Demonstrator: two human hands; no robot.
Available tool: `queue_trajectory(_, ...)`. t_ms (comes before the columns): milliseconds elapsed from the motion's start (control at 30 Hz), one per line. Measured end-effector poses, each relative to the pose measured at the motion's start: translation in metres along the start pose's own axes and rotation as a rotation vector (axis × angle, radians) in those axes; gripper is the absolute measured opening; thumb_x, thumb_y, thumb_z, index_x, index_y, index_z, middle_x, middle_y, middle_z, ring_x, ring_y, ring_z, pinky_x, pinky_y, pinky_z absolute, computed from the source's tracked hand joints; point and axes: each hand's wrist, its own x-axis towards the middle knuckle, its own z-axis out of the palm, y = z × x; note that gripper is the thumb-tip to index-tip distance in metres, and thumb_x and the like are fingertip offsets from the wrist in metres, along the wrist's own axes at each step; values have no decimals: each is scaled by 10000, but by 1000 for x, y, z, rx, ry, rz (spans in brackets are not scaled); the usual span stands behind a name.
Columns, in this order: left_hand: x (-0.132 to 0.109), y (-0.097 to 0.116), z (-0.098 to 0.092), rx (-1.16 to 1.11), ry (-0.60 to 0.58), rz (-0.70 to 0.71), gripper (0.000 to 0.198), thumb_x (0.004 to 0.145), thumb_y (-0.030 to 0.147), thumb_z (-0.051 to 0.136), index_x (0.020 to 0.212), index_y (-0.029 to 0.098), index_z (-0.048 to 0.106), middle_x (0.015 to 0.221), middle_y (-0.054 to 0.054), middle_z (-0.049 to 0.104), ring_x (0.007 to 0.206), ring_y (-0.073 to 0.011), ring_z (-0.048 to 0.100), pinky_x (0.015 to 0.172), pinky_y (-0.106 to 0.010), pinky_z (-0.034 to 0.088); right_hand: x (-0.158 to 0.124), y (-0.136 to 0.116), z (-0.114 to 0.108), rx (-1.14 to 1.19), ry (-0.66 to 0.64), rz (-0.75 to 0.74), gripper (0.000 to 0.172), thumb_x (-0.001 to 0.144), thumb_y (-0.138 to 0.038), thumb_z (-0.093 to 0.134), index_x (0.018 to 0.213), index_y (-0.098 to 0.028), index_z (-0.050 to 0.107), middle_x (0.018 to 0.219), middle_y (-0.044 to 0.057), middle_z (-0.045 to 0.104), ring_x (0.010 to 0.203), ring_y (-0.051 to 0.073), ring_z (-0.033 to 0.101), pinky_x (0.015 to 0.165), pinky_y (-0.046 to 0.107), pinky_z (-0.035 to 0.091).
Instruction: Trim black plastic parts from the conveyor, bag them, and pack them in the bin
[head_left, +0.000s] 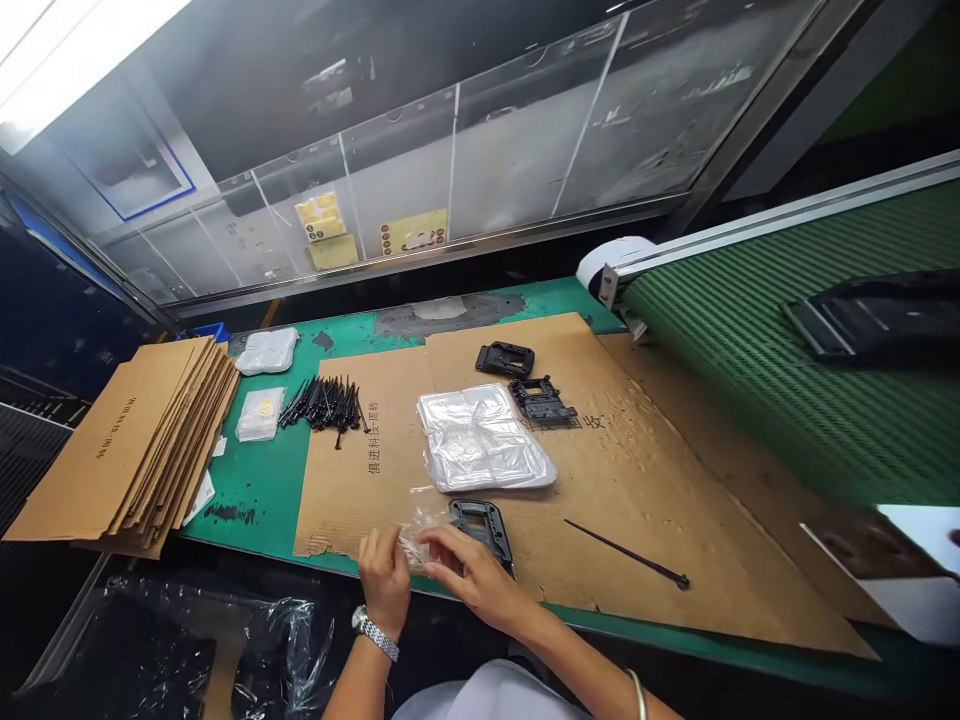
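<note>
Pinching a small clear bag (424,507) by its edge, the left hand (385,565) has its fingers curled together. The right hand (472,575) bends over the bag's other side, thumb apart from the fingertips; whether it grips the film I cannot tell. The bag is near the front edge of the cardboard (637,500), just beside 1 black plastic part (495,525). Such thin film could slip or tear if the 2 hands pulled unevenly. A knock from the right hand could shift that part. The slick stack of bags (487,437) could slide if bumped, and a sweeping forearm could push away the 1 loose cable tie (626,553).
</note>
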Motion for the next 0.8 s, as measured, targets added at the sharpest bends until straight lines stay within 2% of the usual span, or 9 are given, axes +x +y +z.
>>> queue_trajectory(67,9,-9,-3,27,121,-133,265,826,209,369,893,198,626,784,-81,632,738,-195,583,662,-316,448,-6,17,-10,25,314,144,278,661,-388,612,875,-213,583,803,30,524,675,172,477,637,299,401)
queue_trajectory(100,14,-14,-5,38,162,-177,277,825,210,360,907,181,623,810,-97,634,757,-202,588,668,-320,450,-9,27,-15,52,476,238,313,615,-418,644,837,-211,568,811,37,501,704,185,468,643,309,398)
queue_trajectory(133,18,-19,-6,49,184,-204,289,823,209,351,914,166,622,828,-112,637,771,-210,591,671,-326,451,-11,36,-20,87,594,327,325,562,-432,677,763,-211,548,783,33,476,715,194,456,629,308,390)
queue_trajectory(167,22,-23,-7,59,194,-218,298,818,207,345,913,156,623,840,-122,640,782,-217,594,674,-330,450,-14,44,-23,128,647,399,333,516,-433,703,683,-213,518,735,21,449,706,194,444,599,298,379)
queue_trajectory(233,27,-29,-8,73,199,-237,296,801,204,355,885,153,635,843,-124,654,788,-222,601,673,-329,450,-17,56,-27,219,605,479,351,479,-425,722,552,-215,451,621,-10,394,615,163,411,511,262,340)
queue_trajectory(333,32,-34,-6,91,183,-240,287,776,208,379,852,150,650,831,-115,676,759,-217,616,661,-317,453,-22,55,-24,402,465,554,327,566,-454,655,515,-203,452,508,-43,345,457,96,318,393,215,251)
queue_trajectory(500,40,-37,-4,113,138,-204,292,758,220,391,834,144,663,833,-119,692,773,-224,631,677,-318,456,-40,18,-19,783,299,585,240,616,-377,632,686,-163,551,559,-36,414,422,37,288,334,143,237)
queue_trajectory(667,48,-36,-1,129,91,-161,286,759,215,396,838,165,667,832,-103,698,767,-212,638,665,-304,456,-49,-19,-17,1628,74,578,218,592,-138,727,721,-128,551,571,-63,427,422,-19,309,328,30,256)
queue_trajectory(800,52,-30,2,148,55,-140,280,763,201,400,839,169,667,838,-99,700,760,-206,640,649,-293,452,-49,-30,-12,1863,-7,550,164,662,-74,677,759,-112,550,597,-51,474,436,-21,360,342,17,300)
